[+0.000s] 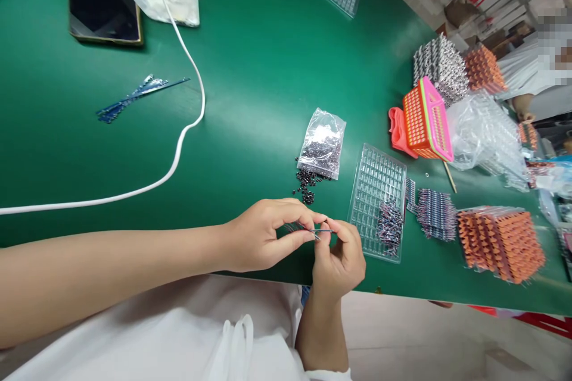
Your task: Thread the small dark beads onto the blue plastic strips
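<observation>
Two hands at fine work over a green table (pixel 250 101).
Nearest, the left hand (pixel 263 235) pinches thin strands (pixel 322 230) between thumb and forefinger; the right hand (pixel 339 256) grips their other end, its fingertips almost meeting the left's. The strands' long axis runs from hand to hand, roughly along the table's near edge; whether a small part is also held in the fingertips cannot be told with certainty at this scale. Just beyond the hands, dark beads (pixel 307 184) lie loose at the near end of a clear bag (pixel 322 143), nearer the left hand. A clear tray (pixel 369 184), beside the right hand and nearer to it, bears short pieces (pixel 390 226). Farther off stand a basket (pixel 415 122) and, past it, a co-worker's hand (pixel 524 108).
</observation>
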